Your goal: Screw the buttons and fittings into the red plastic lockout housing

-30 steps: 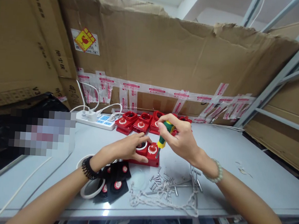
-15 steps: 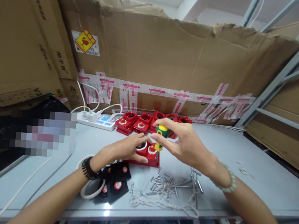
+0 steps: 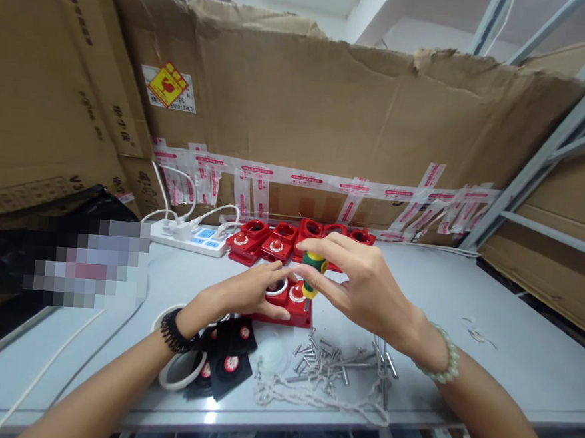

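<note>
A red plastic housing [image 3: 290,317] lies on the table in front of me, with a white ring round its left opening and a red button on its right. My left hand [image 3: 247,289] grips this housing from the left, thumb at the front and fingers over the top. My right hand [image 3: 368,278] pinches a green and yellow screwdriver [image 3: 312,266] by the handle between thumb and fingers. The screwdriver stands nearly upright, its short shaft pointing down at the housing's right end by the button. Whether the tip sits on a screw is too small to tell.
Loose screws and metal rods [image 3: 335,365] lie near the front edge beside a white string [image 3: 320,401]. Black square pieces [image 3: 231,378] and white rings [image 3: 175,383] are at left. Behind stand several red housings [image 3: 275,251], a power strip [image 3: 185,239] and a cardboard wall [image 3: 304,113].
The screwdriver handle has turned within my right fingers, so its green and yellow sides show differently. My right hand has shifted slightly; my left hand and the housing stay put.
</note>
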{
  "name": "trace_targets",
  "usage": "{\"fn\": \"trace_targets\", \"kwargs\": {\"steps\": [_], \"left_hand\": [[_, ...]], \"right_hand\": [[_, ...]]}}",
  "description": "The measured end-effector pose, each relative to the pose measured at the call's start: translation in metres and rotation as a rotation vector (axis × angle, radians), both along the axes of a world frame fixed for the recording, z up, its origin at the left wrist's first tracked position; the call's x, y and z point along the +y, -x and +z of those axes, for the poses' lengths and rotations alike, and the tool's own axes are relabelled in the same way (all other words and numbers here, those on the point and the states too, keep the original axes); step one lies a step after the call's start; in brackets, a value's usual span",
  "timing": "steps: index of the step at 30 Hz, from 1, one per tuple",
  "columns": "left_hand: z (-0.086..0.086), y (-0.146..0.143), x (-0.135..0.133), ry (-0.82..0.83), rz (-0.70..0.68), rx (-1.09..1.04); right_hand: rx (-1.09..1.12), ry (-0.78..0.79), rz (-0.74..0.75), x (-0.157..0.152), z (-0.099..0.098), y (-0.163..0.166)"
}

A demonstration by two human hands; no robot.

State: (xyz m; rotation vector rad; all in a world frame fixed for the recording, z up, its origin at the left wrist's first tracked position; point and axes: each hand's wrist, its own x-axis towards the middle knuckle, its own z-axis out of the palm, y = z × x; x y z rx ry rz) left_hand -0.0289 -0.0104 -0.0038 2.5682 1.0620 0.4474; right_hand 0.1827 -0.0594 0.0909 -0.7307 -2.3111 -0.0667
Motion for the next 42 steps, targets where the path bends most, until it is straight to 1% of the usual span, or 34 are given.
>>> {"fn": "trace_targets", "kwargs": {"steps": [2, 4, 6, 8, 10, 12, 14, 16, 17, 19, 23, 24, 25, 28, 29, 30, 31, 34, 35, 36, 37, 40, 41, 42], "left_hand": [[0.000, 0.000, 0.000, -0.001, -0.008, 0.004], [0.000, 0.000, 0.001, -0.001, -0.026, 0.003], [0.001, 0.000, 0.000, -0.002, -0.033, -0.003], [0.001, 0.000, 0.000, -0.004, -0.030, -0.004], [0.001, -0.001, -0.001, -0.001, -0.021, -0.003], [0.002, -0.001, -0.002, 0.003, -0.007, -0.003], [0.003, -0.001, -0.002, 0.007, -0.002, 0.006], [0.005, -0.002, -0.003, 0.009, -0.007, 0.022], [0.006, -0.002, -0.003, 0.011, -0.009, 0.028], [0.008, -0.002, -0.004, 0.017, -0.009, 0.033], [0.008, -0.003, -0.004, 0.024, -0.010, 0.030], [0.008, -0.003, -0.004, 0.025, -0.009, 0.028], [0.008, -0.003, -0.005, 0.029, -0.006, 0.025], [0.008, -0.003, -0.005, 0.037, -0.001, 0.017], [0.008, -0.003, -0.005, 0.034, -0.004, 0.017], [0.008, -0.003, -0.005, 0.029, -0.009, 0.016], [0.008, -0.002, -0.004, 0.022, -0.012, 0.016], [0.007, -0.002, -0.003, 0.012, -0.010, 0.017], [0.007, -0.002, -0.003, 0.016, -0.006, 0.016], [0.007, -0.002, -0.004, 0.024, -0.003, 0.017], [0.008, -0.002, -0.004, 0.033, 0.000, 0.018], [0.012, -0.003, -0.007, 0.056, 0.011, 0.028], [0.013, -0.004, -0.008, 0.060, 0.014, 0.029], [0.014, -0.004, -0.008, 0.060, 0.017, 0.028]], "right_hand": [[-0.051, -0.027, -0.103, -0.003, 0.001, -0.001], [-0.089, 0.002, -0.116, -0.006, 0.002, -0.002], [-0.091, 0.058, -0.050, -0.007, 0.004, -0.005], [-0.056, 0.114, 0.050, -0.006, 0.006, -0.008], [-0.006, 0.120, 0.090, -0.005, 0.005, -0.009], [0.034, 0.044, 0.015, -0.002, 0.001, -0.009], [0.046, -0.054, -0.120, 0.000, -0.004, -0.008], [0.024, -0.092, -0.217, 0.001, -0.008, -0.007], [0.007, -0.083, -0.235, 0.001, -0.008, -0.007], [-0.016, -0.024, -0.204, 0.001, -0.007, -0.008], [0.043, 0.148, 0.039, 0.004, -0.005, -0.009], [0.074, 0.149, 0.055, 0.006, -0.005, -0.008], [0.097, 0.122, 0.023, 0.009, -0.006, -0.007], [0.063, -0.008, -0.213, 0.014, -0.007, -0.002], [0.021, -0.014, -0.264, 0.014, -0.007, -0.002], [-0.019, 0.004, -0.268, 0.013, -0.005, -0.002], [-0.049, 0.037, -0.231, 0.012, -0.003, -0.002], [-0.070, 0.124, -0.051, 0.007, 0.002, -0.005], [-0.068, 0.125, -0.029, 0.007, 0.002, -0.005], [-0.062, 0.101, -0.061, 0.008, 0.001, -0.004], [-0.057, 0.056, -0.146, 0.010, 0.000, -0.003], [-0.076, -0.120, -0.497, 0.018, -0.007, 0.001], [-0.086, -0.147, -0.568, 0.020, -0.008, 0.001], [-0.091, -0.144, -0.584, 0.020, -0.008, 0.001]]}}
